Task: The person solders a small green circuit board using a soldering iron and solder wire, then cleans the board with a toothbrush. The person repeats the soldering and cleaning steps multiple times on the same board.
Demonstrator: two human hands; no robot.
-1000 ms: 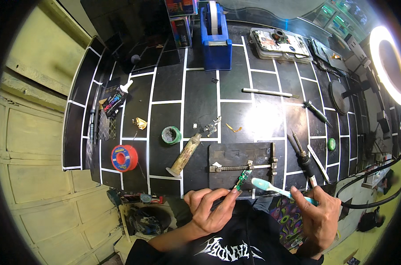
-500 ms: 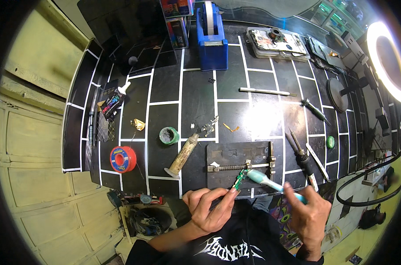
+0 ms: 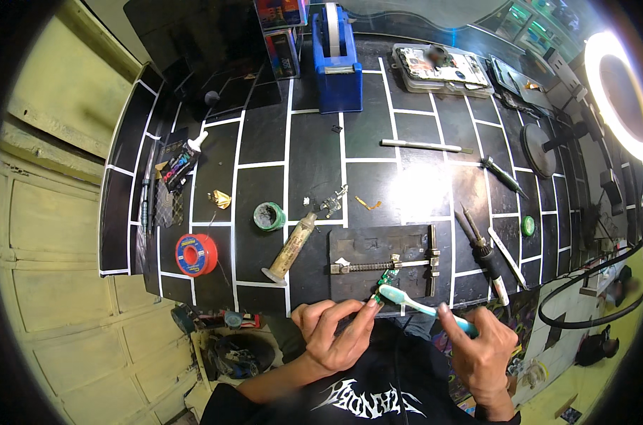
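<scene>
Between the fingertips of my left hand (image 3: 335, 333) is a small green circuit board (image 3: 387, 278), tilted up at the table's near edge. My right hand (image 3: 483, 347) grips the handle of a light blue toothbrush (image 3: 420, 306). The brush head lies over the lower part of the board, close to my left fingertips, and hides some of it. Just beyond the board sits a dark board holder (image 3: 357, 285) with a metal clamp bar. To its left a dirty syringe (image 3: 291, 251) lies aslant.
A red solder spool (image 3: 196, 255) and an open green jar (image 3: 269, 217) stand on the left. On the right lie a soldering iron (image 3: 486, 255) and white tweezers (image 3: 507, 256). A blue tape dispenser (image 3: 340, 81) stands at the back, a ring light (image 3: 592, 92) far right.
My right hand has moved the toothbrush left and down, from the board's upper end to its lower part. The left hand stays put with the board.
</scene>
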